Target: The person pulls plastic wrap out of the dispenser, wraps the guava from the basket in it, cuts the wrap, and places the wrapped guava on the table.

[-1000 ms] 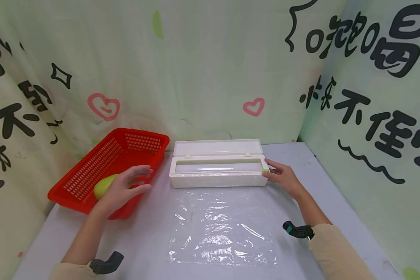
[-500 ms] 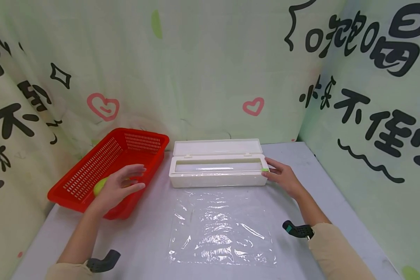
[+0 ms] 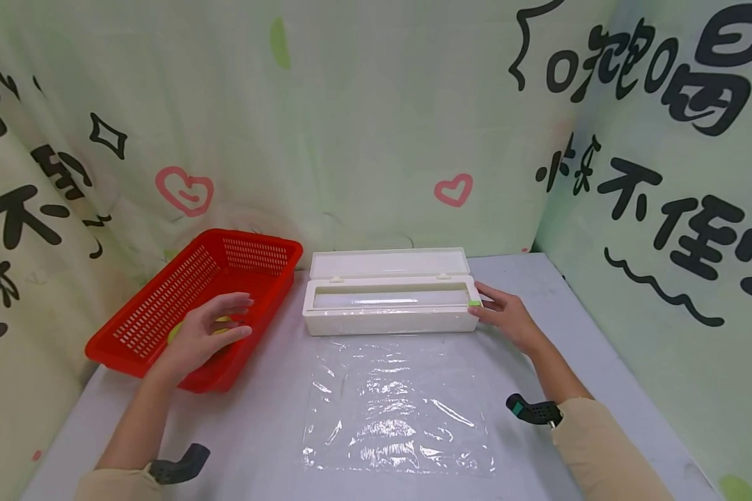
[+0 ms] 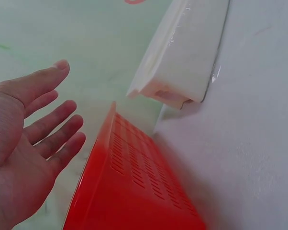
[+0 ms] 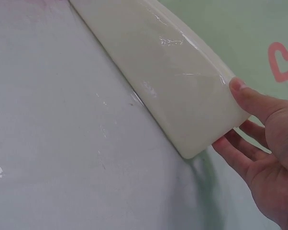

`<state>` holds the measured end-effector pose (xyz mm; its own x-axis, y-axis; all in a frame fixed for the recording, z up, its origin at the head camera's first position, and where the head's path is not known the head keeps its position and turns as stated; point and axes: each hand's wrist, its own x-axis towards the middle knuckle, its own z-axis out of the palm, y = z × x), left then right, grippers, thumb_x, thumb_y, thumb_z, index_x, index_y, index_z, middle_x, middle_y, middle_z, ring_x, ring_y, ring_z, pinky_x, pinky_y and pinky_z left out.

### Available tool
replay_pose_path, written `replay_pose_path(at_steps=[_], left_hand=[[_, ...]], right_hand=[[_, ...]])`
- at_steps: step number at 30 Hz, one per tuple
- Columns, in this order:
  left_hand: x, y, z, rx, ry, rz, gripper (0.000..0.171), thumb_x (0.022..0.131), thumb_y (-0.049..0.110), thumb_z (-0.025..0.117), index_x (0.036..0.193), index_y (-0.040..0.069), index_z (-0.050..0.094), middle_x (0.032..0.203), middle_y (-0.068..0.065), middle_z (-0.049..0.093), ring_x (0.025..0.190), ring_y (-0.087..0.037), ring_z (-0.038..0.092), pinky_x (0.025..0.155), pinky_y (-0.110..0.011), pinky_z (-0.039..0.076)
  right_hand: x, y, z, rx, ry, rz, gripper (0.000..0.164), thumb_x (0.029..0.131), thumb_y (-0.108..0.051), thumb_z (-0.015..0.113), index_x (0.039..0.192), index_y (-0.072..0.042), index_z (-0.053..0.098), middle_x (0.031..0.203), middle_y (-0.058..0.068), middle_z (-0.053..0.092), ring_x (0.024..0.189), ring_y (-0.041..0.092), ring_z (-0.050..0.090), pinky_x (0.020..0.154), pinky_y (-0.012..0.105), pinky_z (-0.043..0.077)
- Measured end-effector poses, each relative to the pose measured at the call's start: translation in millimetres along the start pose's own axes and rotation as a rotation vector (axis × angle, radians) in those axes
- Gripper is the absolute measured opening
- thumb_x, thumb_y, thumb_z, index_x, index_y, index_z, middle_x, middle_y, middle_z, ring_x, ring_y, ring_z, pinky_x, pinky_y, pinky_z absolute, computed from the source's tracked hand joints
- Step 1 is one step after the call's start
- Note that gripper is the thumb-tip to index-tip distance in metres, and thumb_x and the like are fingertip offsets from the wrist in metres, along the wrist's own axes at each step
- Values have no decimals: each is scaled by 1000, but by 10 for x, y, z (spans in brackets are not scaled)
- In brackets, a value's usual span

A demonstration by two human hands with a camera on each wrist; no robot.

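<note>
My left hand [image 3: 203, 335] hovers over the red plastic basket [image 3: 157, 306], its fingers spread and loosely bent. In the left wrist view its palm holds nothing, and the basket's slotted side stands close by. A round yellow-green fruit [image 3: 173, 332] lies in the basket, mostly hidden behind this hand. My right hand [image 3: 507, 318] grips the right end of a white cling film dispenser [image 3: 391, 323], thumb on the front and fingers behind the end. The dispenser's lid [image 3: 390, 264] is up, and a film roll [image 3: 388, 299] shows inside.
A sheet of clear cling film [image 3: 397, 410] is spread on the white table [image 3: 257, 445] from the dispenser toward the front, glossy and slightly wrinkled. Printed curtains [image 3: 363, 139] stand behind and at both sides of the table.
The left hand has drifted left and slightly down over the basket, covering more of the fruit. The right hand, dispenser and film sheet stay in place.
</note>
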<state>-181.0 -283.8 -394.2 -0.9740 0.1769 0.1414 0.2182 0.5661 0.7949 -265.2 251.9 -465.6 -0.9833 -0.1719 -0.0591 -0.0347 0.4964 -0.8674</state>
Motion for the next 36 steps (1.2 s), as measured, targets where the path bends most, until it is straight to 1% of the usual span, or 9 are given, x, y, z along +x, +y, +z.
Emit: replay_pose_path(at_steps=[4, 7, 12, 15, 22, 27, 30, 34, 36], left_hand=[[-10, -19, -32, 7, -4, -22, 63, 84, 34, 74, 139, 20, 48, 137, -6, 54, 118, -25, 53, 84, -19, 54], [-14, -53, -52, 0, -4, -30, 63, 84, 33, 74, 140, 20, 47, 138, -8, 53, 118, -27, 53, 83, -21, 55], [-15, -79, -70, -13, -4, -38, 62, 85, 27, 74, 140, 19, 47, 137, -9, 53, 118, -29, 54, 82, -23, 56], [-12, -89, -80, -5, 1, -44, 63, 84, 27, 75, 140, 20, 46, 136, -7, 54, 116, -28, 55, 82, -24, 56], [-9, -121, -110, 24, 12, -40, 64, 84, 30, 75, 141, 21, 46, 136, -6, 55, 110, -9, 57, 83, -22, 55], [-9, -130, -134, 19, 3, -43, 64, 85, 27, 74, 141, 21, 45, 136, -5, 54, 109, -4, 56, 83, -22, 55], [-8, -134, -144, 20, -4, -55, 64, 85, 27, 74, 142, 21, 45, 137, -5, 54, 112, -10, 56, 84, -22, 55], [-9, -140, -157, 23, -18, -72, 67, 85, 28, 74, 144, 20, 43, 140, -9, 52, 121, -28, 53, 85, -21, 54], [-13, -145, -167, 20, -22, -78, 69, 84, 29, 74, 144, 19, 41, 141, -10, 51, 123, -33, 52, 84, -21, 54]], right_hand=[[-4, -5, -4, -4, 1, 1, 76, 90, -41, 65, 153, -19, 28, 159, 14, 25, 139, 41, 37, 106, 53, 42], [-6, -5, -3, -6, 0, 2, 76, 90, -42, 65, 153, -19, 28, 159, 14, 25, 139, 41, 37, 106, 54, 42], [-7, -6, -7, -2, 2, 6, 76, 90, -42, 65, 153, -20, 28, 160, 13, 25, 140, 41, 37, 106, 54, 41], [-10, -6, -6, 1, 1, 6, 76, 90, -41, 65, 153, -19, 28, 160, 14, 25, 140, 40, 37, 106, 54, 41], [-6, 4, -1, 5, 9, 8, 76, 90, -43, 66, 153, -20, 29, 159, 13, 26, 139, 40, 38, 106, 53, 43], [-7, 12, 6, -4, 13, 13, 77, 89, -44, 66, 153, -21, 29, 160, 14, 25, 139, 40, 38, 106, 52, 43], [-3, 10, 5, -5, 14, 18, 77, 89, -43, 66, 153, -21, 29, 160, 13, 25, 139, 40, 38, 106, 52, 43], [-4, -9, 9, 14, 8, 28, 77, 90, -41, 66, 153, -20, 28, 159, 14, 25, 139, 39, 39, 105, 52, 43], [-7, -22, 10, 27, 5, 33, 77, 90, -39, 67, 153, -20, 27, 159, 14, 26, 138, 39, 39, 105, 52, 44]])
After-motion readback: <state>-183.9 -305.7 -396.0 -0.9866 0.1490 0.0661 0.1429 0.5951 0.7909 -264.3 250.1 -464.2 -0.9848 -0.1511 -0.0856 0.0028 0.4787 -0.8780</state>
